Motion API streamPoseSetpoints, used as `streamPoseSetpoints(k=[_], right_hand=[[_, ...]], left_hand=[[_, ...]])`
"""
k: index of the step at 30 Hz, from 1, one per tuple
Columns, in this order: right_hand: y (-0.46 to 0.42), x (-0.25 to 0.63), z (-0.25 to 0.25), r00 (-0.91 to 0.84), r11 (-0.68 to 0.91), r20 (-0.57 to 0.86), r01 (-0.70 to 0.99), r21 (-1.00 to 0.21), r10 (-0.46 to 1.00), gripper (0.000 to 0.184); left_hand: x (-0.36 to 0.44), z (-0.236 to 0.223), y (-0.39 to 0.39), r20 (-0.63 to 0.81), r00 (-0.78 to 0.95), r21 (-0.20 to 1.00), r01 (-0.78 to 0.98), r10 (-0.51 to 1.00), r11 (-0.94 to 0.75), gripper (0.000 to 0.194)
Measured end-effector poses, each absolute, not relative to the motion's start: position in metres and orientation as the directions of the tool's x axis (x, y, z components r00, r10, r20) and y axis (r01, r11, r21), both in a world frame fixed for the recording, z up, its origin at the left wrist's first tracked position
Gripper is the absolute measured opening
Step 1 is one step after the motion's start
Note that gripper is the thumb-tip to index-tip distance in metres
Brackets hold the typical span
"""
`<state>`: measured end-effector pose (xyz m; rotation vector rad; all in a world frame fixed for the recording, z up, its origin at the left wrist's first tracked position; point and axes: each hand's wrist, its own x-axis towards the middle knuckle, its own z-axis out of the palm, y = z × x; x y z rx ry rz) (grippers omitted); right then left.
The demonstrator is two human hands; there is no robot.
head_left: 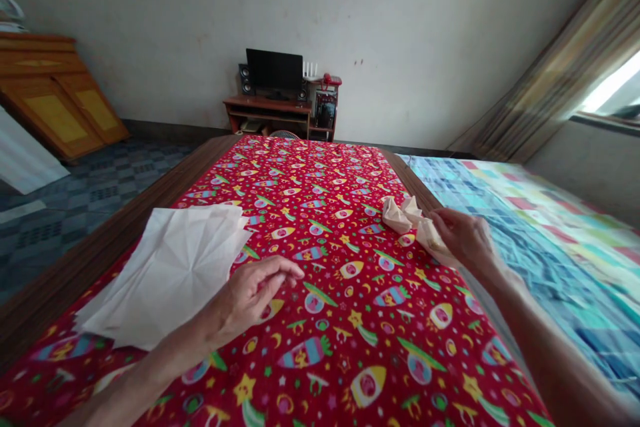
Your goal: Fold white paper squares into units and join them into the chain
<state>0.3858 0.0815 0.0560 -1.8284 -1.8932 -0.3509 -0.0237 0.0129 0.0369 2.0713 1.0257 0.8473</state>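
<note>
My right hand [463, 235] is at the right edge of the red cloth, its fingers pinched at a cream folded paper piece [431, 239]. That piece is partly hidden behind the hand. Just left of it sit more folded paper pieces [399, 215], pointed and boat-like, close together. Over the middle of the cloth my left hand [263, 287] is loosely curled and holds nothing, its thumb a little apart from the fingers. Left of this hand lies an uneven stack of creased white paper sheets [175, 267], the top one with fold lines fanning from its middle.
A red cloth [345, 320] with rocket prints covers the table, whose brown wooden edge [135, 223] shows. A checked bed cover [525, 233] is on the right. Beyond the table, a desk [267, 105] carries a monitor [275, 71]. A wooden cabinet [55, 93] stands at left.
</note>
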Motion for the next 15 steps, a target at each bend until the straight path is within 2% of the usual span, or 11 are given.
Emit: streamPoseSetpoints(k=[2, 5, 7, 9, 10, 12, 15], right_hand=[[0.055, 0.367, 0.048, -0.113, 0.227, 0.509, 0.959, -0.167, 0.853, 0.032], [0.016, 0.335, 0.026, -0.32, 0.417, 0.494, 0.903, -0.098, 0.809, 0.033], [-0.004, 0.317, 0.009, -0.396, 0.481, 0.479, 0.875, -0.064, 0.783, 0.034], [-0.015, 0.304, -0.004, -0.403, 0.487, 0.438, 0.868, -0.093, 0.803, 0.034], [-0.018, 0.3, -0.009, -0.404, 0.487, 0.41, 0.865, -0.118, 0.817, 0.033], [-0.02, 0.295, -0.015, -0.39, 0.475, 0.383, 0.866, -0.156, 0.837, 0.031], [-0.019, 0.294, -0.017, -0.365, 0.453, 0.37, 0.871, -0.187, 0.854, 0.028]], left_hand=[[-0.055, 0.047, 0.005, 0.356, 0.439, 0.64, 0.529, 0.825, -0.558, 0.025], [-0.11, 0.036, -0.008, 0.411, 0.434, 0.412, 0.696, 0.802, -0.588, 0.026], [-0.143, 0.017, -0.016, 0.385, 0.448, 0.267, 0.783, 0.807, -0.562, 0.047], [-0.165, -0.003, -0.024, 0.37, 0.457, 0.159, 0.826, 0.809, -0.54, 0.07], [-0.171, -0.012, -0.028, 0.359, 0.456, 0.129, 0.84, 0.815, -0.527, 0.074], [-0.175, -0.023, -0.032, 0.348, 0.432, 0.106, 0.864, 0.832, -0.492, 0.062], [-0.167, -0.026, -0.033, 0.386, 0.387, 0.168, 0.863, 0.838, -0.476, 0.046]])
